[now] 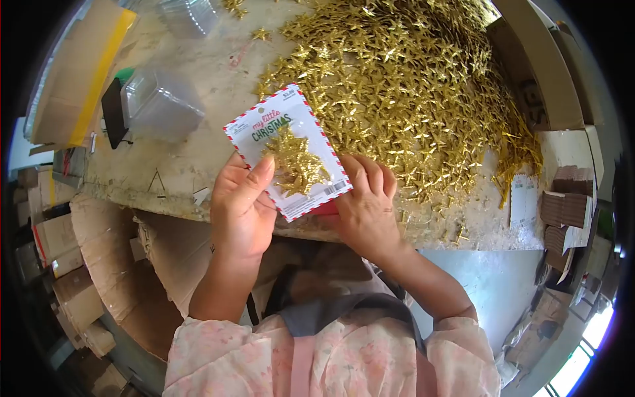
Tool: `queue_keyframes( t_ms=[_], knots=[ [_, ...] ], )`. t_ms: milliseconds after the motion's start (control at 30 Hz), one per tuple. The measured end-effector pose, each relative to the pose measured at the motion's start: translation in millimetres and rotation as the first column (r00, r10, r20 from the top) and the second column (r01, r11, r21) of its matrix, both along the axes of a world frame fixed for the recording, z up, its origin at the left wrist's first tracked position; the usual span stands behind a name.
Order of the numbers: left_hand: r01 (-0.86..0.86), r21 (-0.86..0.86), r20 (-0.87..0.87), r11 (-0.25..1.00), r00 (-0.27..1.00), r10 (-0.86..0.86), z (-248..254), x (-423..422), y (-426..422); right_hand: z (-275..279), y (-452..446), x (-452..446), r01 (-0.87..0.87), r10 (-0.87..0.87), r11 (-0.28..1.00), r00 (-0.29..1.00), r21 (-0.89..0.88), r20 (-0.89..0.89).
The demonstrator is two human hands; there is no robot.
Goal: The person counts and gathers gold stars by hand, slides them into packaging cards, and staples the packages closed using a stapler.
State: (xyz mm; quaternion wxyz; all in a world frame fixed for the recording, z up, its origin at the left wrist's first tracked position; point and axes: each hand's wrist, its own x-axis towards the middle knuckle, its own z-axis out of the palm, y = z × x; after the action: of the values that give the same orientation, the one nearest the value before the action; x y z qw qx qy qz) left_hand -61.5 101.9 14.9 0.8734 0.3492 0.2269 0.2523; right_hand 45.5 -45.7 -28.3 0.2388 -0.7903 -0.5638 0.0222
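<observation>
My left hand (pixel 239 202) grips a carded pack of gold glitter stars (pixel 301 135), its thumb pressed on the front and its fingers behind. The white card has a red-and-white striped border and "my little CHRISTMAS" print, and is tilted to the left. Clustered at its middle are the gold stars (pixel 297 165). My right hand (pixel 370 215) is curled closed against the card's lower right edge, its fingertips hidden. Part of a red object (pixel 326 210) shows between that hand and the card; its kind is hidden.
A large heap of gold stars (pixel 403 99) covers the table's right side. Clear plastic boxes (pixel 162 102) stand on the left. White cards (pixel 523 198) lie near stacked brown cardboard pieces (pixel 567 208) at right. An open cardboard box (pixel 126 264) stands below the table edge.
</observation>
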Motion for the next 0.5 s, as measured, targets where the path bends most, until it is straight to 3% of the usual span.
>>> queue_keyframes(
  t_ms=[67,133,233,367,500],
  knots=[
    [-0.022,-0.008,0.012,1.000,1.000,0.023,-1,1,2,-1,-9,6,-0.023,0.017,0.998,0.993,-0.059,-0.114],
    [-0.044,-0.031,0.008,0.999,0.999,0.044,0,4,4,21,-29,12,0.046,-0.044,0.999,0.891,-0.005,-0.452],
    [-0.037,-0.039,0.015,0.999,0.999,0.038,-3,9,3,26,-63,18,0.202,-0.117,0.979,0.491,-0.018,-0.863],
    [0.035,-0.019,0.029,0.999,0.999,-0.035,-8,25,-8,24,-71,14,0.157,-0.069,0.986,0.110,-0.052,-0.991],
    [0.065,-0.011,0.013,0.998,0.998,-0.065,-5,33,-22,15,-62,7,0.193,0.022,0.981,-0.007,0.020,-1.000]
  ],
)
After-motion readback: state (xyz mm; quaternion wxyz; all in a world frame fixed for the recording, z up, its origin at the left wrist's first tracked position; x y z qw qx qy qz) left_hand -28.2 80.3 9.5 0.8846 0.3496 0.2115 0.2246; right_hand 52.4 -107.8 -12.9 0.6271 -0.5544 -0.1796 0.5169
